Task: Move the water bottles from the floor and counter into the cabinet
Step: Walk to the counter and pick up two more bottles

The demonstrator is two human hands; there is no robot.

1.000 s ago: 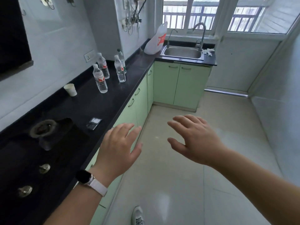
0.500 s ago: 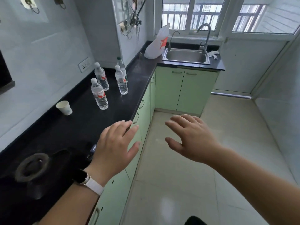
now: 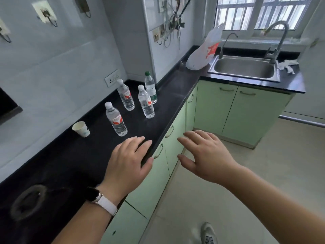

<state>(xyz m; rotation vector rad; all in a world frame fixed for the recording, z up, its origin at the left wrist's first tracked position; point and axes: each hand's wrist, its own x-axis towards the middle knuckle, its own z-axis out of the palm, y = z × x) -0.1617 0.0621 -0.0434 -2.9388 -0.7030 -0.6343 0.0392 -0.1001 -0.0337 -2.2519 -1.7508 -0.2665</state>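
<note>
Landmark: the black stone counter (image 3: 84, 155) running along the wall on your left; everything below is placed against it.
Bottles: four clear plastic water bottles stand upright on that counter, all untouched. Nearest you is the white-capped bottle with a red label (image 3: 116, 119); past it, toward the wall, a second red-label bottle (image 3: 126, 94); nearer the counter's front edge, a third red-label bottle (image 3: 146, 101); just behind that one, the green-capped bottle with a green label (image 3: 150, 87).
Left hand: your left hand (image 3: 127, 162), white-strapped watch on the wrist, hovers over the counter's front edge with fingers spread, gripping nothing.
Right hand: your right hand (image 3: 204, 154) hangs off the counter, out over the floor in front of the pale green cabinet doors (image 3: 154, 176), fingers loose and apart, also empty.
Cabinet: every door under the counter is closed, so nothing shows as stored.
Floor: no bottle shows on the tiled floor from here.
Other: a white paper cup (image 3: 81, 129) sits on the counter near the wall, beside the nearest bottle.
Progress: early, by my reading. Four bottles wait on the counter, and a door needs opening.
Next: the nearest bottle looks the easy first grab for your left hand.
</note>
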